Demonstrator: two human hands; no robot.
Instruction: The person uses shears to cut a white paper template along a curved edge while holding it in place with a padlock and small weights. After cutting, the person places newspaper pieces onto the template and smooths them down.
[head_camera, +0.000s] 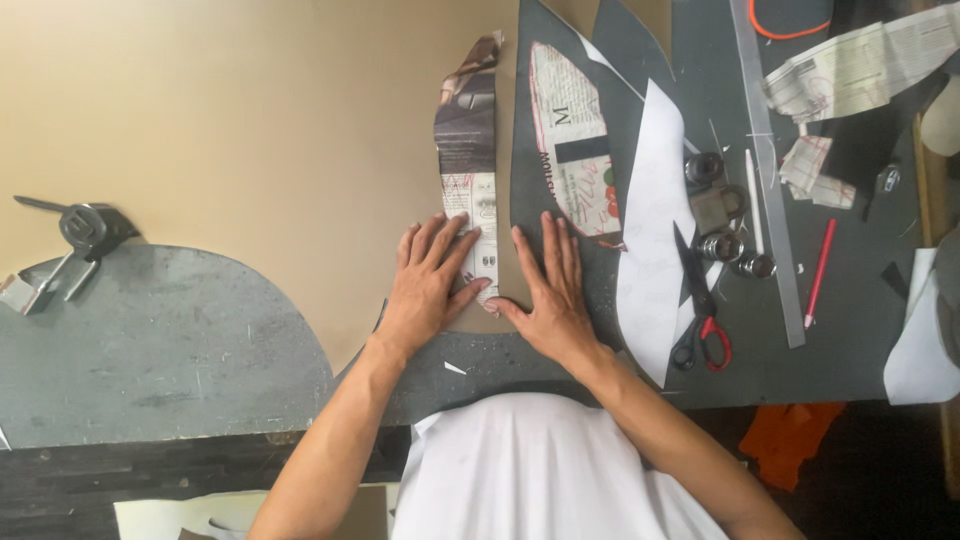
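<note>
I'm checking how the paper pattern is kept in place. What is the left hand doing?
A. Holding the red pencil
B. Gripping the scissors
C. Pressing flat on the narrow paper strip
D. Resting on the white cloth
C: the left hand lies palm down, fingers spread, on the paper strip, while the scissors and red pencil lie untouched.

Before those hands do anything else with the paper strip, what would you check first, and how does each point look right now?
1. Left hand flat on the paper strip: ok.
2. Right hand flat on the dark sheet: ok.
3. Strip lying flat on the tan sheet: not ok, its far end curls.
4. Scissors clear of both hands: ok.
5. Red pencil within reach: cannot tell.
</note>
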